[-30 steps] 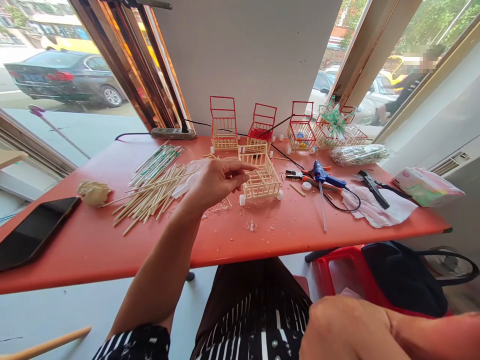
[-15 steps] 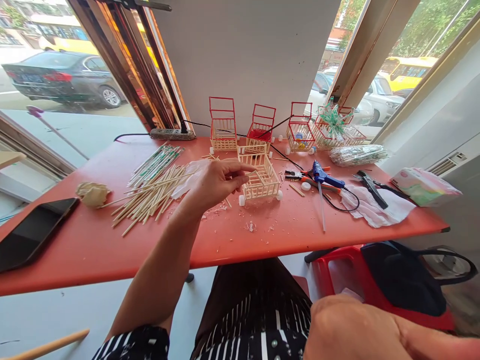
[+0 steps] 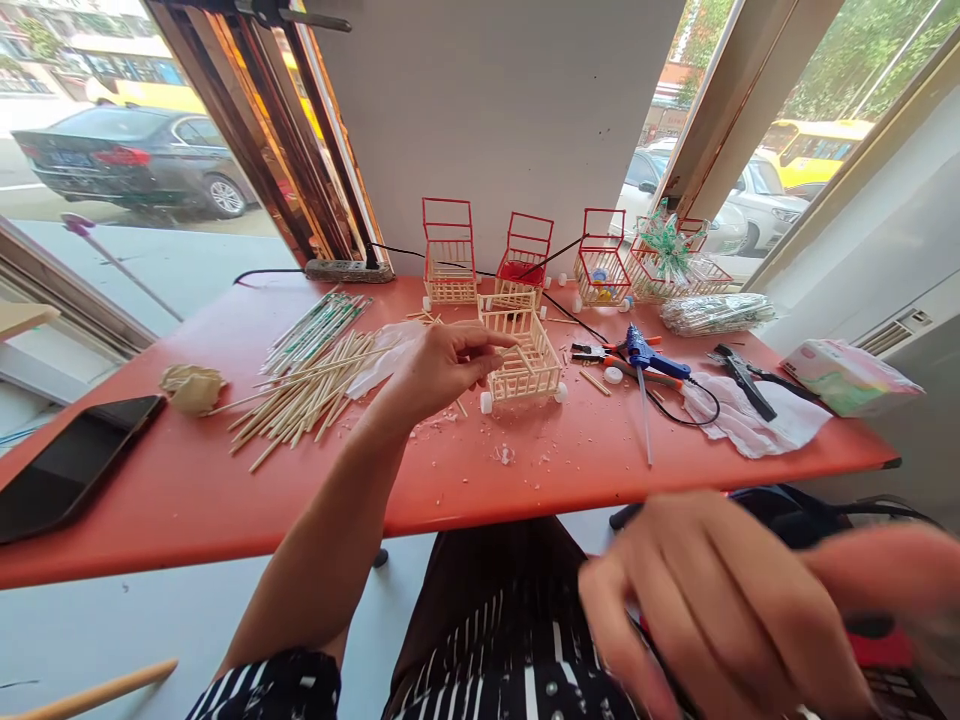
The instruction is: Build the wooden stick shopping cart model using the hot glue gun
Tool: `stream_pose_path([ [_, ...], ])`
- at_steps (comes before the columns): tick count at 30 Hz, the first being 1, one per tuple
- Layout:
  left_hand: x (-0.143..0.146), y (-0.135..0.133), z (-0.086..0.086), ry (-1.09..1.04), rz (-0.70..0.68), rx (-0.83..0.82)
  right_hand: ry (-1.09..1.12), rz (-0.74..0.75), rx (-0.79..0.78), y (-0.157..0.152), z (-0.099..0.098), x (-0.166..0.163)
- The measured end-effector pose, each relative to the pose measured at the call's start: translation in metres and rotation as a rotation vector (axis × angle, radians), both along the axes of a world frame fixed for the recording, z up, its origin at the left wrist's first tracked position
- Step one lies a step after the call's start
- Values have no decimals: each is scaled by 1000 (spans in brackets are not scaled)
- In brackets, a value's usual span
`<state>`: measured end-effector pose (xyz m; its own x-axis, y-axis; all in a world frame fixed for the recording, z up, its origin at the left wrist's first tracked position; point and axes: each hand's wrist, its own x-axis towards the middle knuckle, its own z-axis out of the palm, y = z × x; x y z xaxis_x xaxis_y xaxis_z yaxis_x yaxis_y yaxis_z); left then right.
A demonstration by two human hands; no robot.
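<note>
A small pale wooden-stick cart with white wheels stands on the red table. My left hand reaches over the cart's left side, with thumb and fingers pinched together. From the fingertips a short wooden stick extends over the cart's basket. My right hand is low at the right, off the table's front edge and close to the camera. Its fingers look curled but are smeared by motion, so I cannot tell whether anything is in them.
Loose wooden sticks and green-white wrapped sticks lie left. At right are a blue glue gun, pliers, a black tool and a cloth. Several red-handled carts line the back. A phone lies left.
My right hand has risen and turned, its fingers now showing in front of the stool. My left hand keeps its place at the cart; the view has shifted slightly.
</note>
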<state>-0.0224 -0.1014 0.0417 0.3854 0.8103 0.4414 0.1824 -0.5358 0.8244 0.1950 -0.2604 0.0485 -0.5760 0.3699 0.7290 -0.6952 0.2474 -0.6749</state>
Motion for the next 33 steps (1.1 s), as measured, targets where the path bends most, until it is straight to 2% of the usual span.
stream_pose_path([
  [1, 0, 0, 0, 4, -1, 0, 39, -130, -76, 12, 1, 4],
  [3, 1, 0, -1, 8, -2, 6, -95, -613, -179, 37, -1, 13],
  [5, 3, -1, -1, 4, -9, 13, -220, -1096, -164, 58, -9, 18],
  [7, 6, -3, -2, -4, -31, 16, -399, -1383, -90, 70, -21, 20],
  [8, 7, -4, -2, -3, -45, 14, -471, -1452, -56, 73, -28, 19],
  [11, 12, -8, -3, 12, -70, -1, -608, -1472, -28, 74, -45, 13],
  [14, 17, -10, -7, 30, -77, 1, -655, -1446, -66, 75, -53, 5],
  [20, 21, -8, -13, 34, -96, 22, -640, -1340, -115, 90, -48, -6],
  [24, 22, -6, -12, 7, -60, 59, -612, -1344, -76, 95, -48, -10],
  [33, 25, -5, -15, -30, -41, 36, -582, -1387, 0, 97, -62, -13],
])
